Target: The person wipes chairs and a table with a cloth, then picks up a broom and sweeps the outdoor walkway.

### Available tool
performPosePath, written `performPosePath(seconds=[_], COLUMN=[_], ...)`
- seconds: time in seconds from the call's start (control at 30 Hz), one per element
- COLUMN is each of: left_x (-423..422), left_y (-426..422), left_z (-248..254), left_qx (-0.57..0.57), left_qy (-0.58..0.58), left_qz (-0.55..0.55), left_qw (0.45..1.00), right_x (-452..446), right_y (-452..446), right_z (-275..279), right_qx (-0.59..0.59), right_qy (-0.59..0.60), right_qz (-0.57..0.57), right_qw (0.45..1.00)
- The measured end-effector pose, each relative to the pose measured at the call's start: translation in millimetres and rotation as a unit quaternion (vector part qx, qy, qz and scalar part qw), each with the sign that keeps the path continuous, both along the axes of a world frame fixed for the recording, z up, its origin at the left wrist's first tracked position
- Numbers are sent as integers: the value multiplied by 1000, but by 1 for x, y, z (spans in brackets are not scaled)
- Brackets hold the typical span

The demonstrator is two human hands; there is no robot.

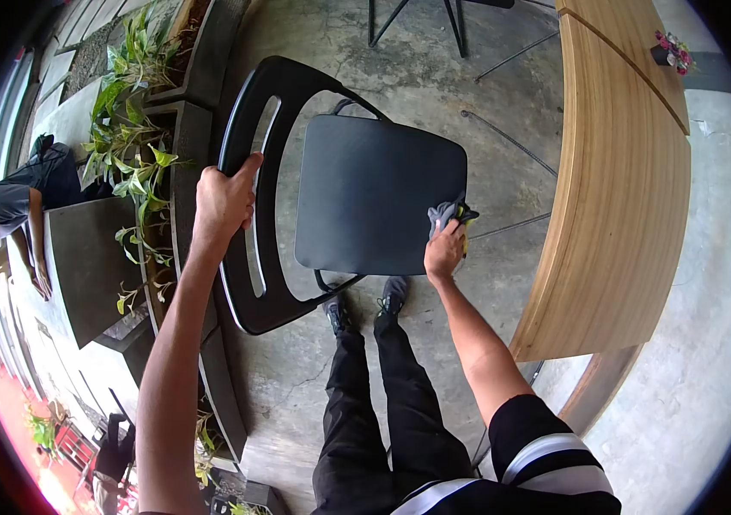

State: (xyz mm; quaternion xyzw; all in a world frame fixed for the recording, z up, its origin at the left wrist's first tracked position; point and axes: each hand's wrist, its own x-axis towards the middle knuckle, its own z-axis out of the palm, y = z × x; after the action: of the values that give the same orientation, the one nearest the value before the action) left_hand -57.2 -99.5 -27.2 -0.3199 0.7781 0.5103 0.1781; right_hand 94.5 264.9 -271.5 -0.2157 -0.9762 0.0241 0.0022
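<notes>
A black chair (382, 184) stands in front of me, its slotted backrest (269, 163) toward my left. My left hand (226, 199) is wrapped around the backrest, with fingers reaching into the long slot. At the seat's right edge, my right hand (444, 251) grips a crumpled grey cloth (449, 211) with some yellow on it. The cloth touches the seat near its right front corner. Part of the cloth is hidden under my fingers.
A wooden table (618, 189) runs along the right, with a small flower pot (662, 55) on it. Leafy plants (138, 163) fill dark planters (189, 163) on the left. Beyond them a person (18, 202) leans over. Another chair's legs (417, 21) show at the top.
</notes>
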Motion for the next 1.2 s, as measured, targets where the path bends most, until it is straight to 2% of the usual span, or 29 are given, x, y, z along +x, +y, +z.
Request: performPosePath(seconds=[0.07, 0.17, 0.23, 0.27, 0.37, 0.4, 0.5, 0.53, 0.63, 0.67, 0.77, 0.9, 0.93, 1.0, 1.13, 1.2], left_x=[-1, 1, 1, 2, 2, 2, 4, 3, 5, 3, 2, 2, 1, 0, -1, -2], left_y=[0, -2, -3, -4, -7, -7, -10, -10, -11, -12, -14, -5, -6, -9, -9, -8], left_z=[2, 2, 1, 0, -2, -3, -5, -4, -9, -10, -7, -3, -2, -3, -8, -5], left_qx=[4, -9, -9, -9, -17, -18, -16, -14, -10, -12, -18, -14, -20, -30, -25, -16], left_qy=[1, -1, 0, 1, 1, 0, -8, -8, -10, -7, 4, 9, 2, -9, 9, -4], left_qz=[0, -8, -12, -15, -20, -23, -28, -30, -29, -35, -29, -18, -15, -9, -13, -7], left_qw=[1000, 1000, 1000, 1000, 1000, 1000, 999, 999, 999, 999, 999, 1000, 1000, 999, 1000, 1000], right_x=[38, 86, 106, 106, 100, 96, 73, 60, 22, 10, -20, -40, -51, -81, -173, -194], right_y=[-20, -66, -100, -114, -151, -154, -143, -141, -136, -140, -170, -178, -180, -183, -186, -192], right_z=[-1, 1, 1, 2, 11, 13, 11, 7, -5, -11, -27, -17, -13, -10, -31, -38], right_qx=[-38, -56, -103, -106, -133, -136, -224, -223, -344, -343, -309, -304, -306, -241, -245, -233], right_qy=[-2, -26, -67, -69, -42, -44, -50, -53, -78, -79, -83, -103, -102, -188, 2, 19], right_qz=[-32, -22, 23, 25, 151, 152, 304, 307, 458, 462, 589, 646, 649, 646, 461, 454], right_qw=[999, 998, 992, 992, 979, 978, 925, 924, 816, 814, 742, 692, 689, 699, 853, 860])
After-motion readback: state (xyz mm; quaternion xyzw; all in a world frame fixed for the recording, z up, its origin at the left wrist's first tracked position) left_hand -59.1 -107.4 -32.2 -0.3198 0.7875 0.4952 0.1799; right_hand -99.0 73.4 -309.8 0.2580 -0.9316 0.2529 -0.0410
